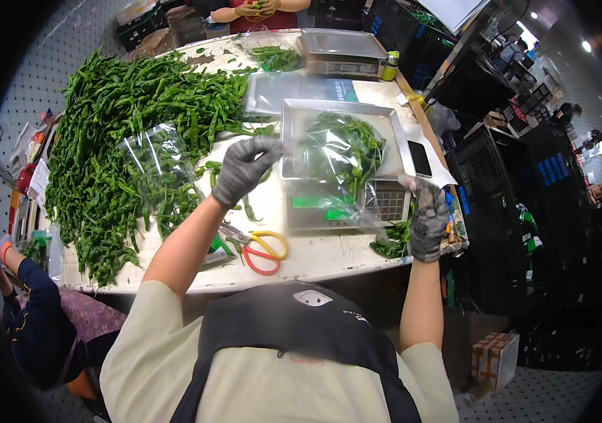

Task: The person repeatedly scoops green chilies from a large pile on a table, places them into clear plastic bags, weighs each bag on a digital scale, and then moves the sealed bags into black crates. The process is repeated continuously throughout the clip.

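Observation:
A clear plastic bag [327,153] with green peppers [356,140] inside lies over the metal tray [346,104] of a digital scale [311,217]. My left hand [248,169], in a grey knit glove, pinches the bag's film at its left side. Beyond the scale's right front corner, my right hand [428,219], gloved alike, has its fingertips together at the right side of the film. Red-and-yellow-handled scissors [264,251] lie nearer to me. Left of my left hand, another clear bag [160,164] rests on a big heap of green peppers [115,143].
A phone [419,158] lies right of the tray. Behind stand a second scale [343,50] and a yellow-green bottle [391,66]. Across the table [322,264] are a person's hands [258,8]; another person [41,317] is at lower left. Black crates [523,164] stack at right.

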The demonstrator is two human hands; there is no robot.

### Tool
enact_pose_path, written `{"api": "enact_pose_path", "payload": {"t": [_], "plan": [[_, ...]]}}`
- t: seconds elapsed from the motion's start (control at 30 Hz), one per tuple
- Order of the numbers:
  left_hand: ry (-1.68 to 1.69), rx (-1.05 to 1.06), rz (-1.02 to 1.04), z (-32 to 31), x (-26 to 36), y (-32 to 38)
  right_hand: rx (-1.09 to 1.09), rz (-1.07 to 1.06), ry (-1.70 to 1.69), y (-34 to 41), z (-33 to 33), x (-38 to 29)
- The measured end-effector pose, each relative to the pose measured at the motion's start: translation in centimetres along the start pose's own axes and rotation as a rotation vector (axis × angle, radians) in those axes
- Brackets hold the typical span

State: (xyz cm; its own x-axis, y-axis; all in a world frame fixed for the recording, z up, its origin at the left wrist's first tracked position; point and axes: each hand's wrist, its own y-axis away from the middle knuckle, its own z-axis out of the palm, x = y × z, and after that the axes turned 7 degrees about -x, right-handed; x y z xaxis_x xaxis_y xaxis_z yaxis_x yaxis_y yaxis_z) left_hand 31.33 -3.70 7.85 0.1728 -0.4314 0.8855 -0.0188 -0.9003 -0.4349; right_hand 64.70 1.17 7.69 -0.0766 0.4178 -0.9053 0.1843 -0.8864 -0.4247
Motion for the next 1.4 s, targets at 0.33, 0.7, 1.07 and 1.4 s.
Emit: {"api": "enact_pose_path", "payload": {"t": [0.33,0.7,1.07,1.4], "plan": [[-0.046,0.032,-0.002,0.5,1.4,-2.2,-0.760,-0.246,0.843,-1.0,-0.2,-2.0],[-0.017,0.032,0.076,0.1,0.9,-1.2,-0.395,-0.426,0.563,2.9,3.3,-0.4],[-0.339,0.217,0.516,-1.8,8.4,-8.7,-0.022,-0.509,0.146,-12.8,0.5,-6.7],[0.097,0.043,0.047,-2.8,9.9,-17.0,-0.095,-0.058,-0.083,-21.7,1.9,-9.2]]}}
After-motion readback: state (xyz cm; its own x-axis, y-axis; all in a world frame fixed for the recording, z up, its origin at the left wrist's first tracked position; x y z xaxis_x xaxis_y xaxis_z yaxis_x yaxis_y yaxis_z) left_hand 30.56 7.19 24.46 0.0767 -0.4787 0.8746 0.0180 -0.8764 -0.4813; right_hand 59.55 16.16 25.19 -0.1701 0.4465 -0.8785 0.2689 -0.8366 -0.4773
